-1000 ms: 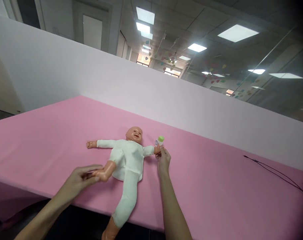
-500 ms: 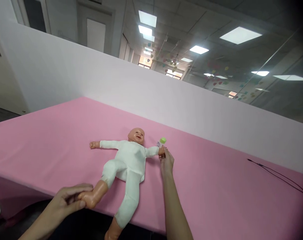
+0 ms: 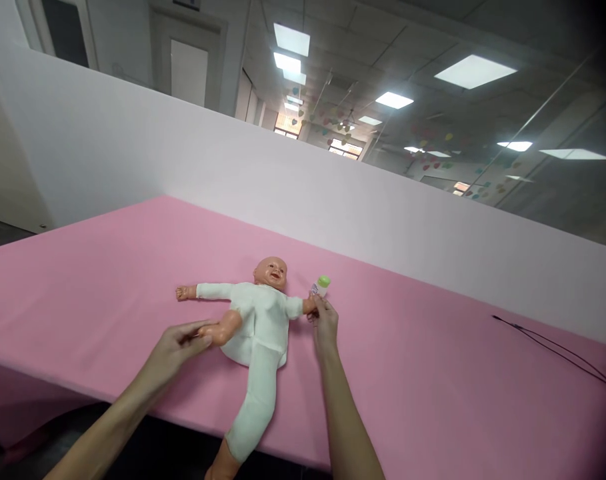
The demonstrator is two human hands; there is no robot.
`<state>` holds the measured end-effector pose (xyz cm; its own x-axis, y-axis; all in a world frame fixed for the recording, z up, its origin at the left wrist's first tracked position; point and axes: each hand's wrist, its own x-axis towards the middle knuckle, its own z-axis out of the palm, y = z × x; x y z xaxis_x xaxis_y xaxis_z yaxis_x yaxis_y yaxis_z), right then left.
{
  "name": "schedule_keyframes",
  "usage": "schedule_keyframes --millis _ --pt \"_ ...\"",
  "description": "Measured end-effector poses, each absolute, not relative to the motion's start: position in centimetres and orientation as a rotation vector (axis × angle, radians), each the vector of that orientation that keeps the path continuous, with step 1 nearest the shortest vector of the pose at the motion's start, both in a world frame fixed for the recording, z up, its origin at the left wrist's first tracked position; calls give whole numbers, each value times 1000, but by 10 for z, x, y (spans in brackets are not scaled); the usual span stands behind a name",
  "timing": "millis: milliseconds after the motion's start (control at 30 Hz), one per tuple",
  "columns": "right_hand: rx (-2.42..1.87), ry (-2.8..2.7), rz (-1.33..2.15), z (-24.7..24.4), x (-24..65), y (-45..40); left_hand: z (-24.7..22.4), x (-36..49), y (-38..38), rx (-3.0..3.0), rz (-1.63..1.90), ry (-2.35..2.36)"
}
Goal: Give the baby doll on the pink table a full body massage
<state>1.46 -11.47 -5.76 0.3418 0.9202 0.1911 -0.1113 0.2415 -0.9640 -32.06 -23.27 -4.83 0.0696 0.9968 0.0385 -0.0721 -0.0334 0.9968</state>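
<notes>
A baby doll [image 3: 263, 320] in a white cloth body lies face up, its head toward the wall. My left hand [image 3: 180, 343] is closed round the doll's foot [image 3: 220, 330] on the picture's left side, and that leg is bent up over the belly. The other leg [image 3: 255, 400] stretches toward me, its foot past the table edge. My right hand [image 3: 325, 323] pinches the doll's small hand [image 3: 309, 305] on the right side. Just behind those fingers is a small bottle [image 3: 321, 287] with a green cap, partly hidden.
A pink cloth [image 3: 423, 380] covers the table, whose front edge runs below the doll. Behind it rises a white wall [image 3: 223, 167] with glass above. A thin black cable [image 3: 547, 347] lies at the right.
My left hand has pushed the doll's foot up and away from the table edge, bending the leg over the belly. My right hand has shifted slightly left with the doll's hand.
</notes>
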Motion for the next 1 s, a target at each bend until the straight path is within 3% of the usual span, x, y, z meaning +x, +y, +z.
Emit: schedule_keyframes --millis 267,367,533,733,867,1000 --pt "-1473 -639 682 -84 76 -104 -116 -389 -329 1043 1077 1289" --pt "-1354 -623 732 -77 73 -103 -127 -386 -341 1044 1101 1261" --pt "-995 -815 898 -54 37 -107 -99 -367 -308 1121 1197 1235" --pt "-1053 -1234 1074 -53 -6 -125 -47 -307 -232 1234 1214 1040" --pt "-1041 -1310 1057 -54 -12 -129 -41 -283 -207 1167 1250 925" --pt "-1055 -1047 988 -56 4 -121 -48 -308 -224 1235 1214 1034"
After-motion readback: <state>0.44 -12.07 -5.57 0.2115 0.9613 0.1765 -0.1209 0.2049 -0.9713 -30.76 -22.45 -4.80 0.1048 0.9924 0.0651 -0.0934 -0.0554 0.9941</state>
